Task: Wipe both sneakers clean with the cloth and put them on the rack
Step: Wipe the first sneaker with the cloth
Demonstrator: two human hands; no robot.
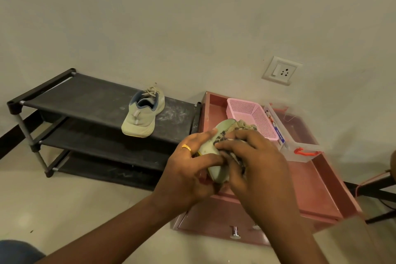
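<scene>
L hand [188, 169] grips sneaker [211, 149]; R hand [257, 163] prob. clutches cloth [246, 127] (over drawer [310, 178] edge, beside rack [85, 100]).

The left forearm [120, 227] and right forearm [285, 221] rise from the bottom edge, converging. The left hand [188, 169], a ring [186, 147] on one finger, curls round a sneaker [217, 172]; the right hand [257, 167] grips a cloth [246, 127] against it, fingers bent

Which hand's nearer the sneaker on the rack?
Left. The left hand, gripping the second sneaker, is right of the rack sneaker; the right hand, holding the cloth, is farther right.
</scene>
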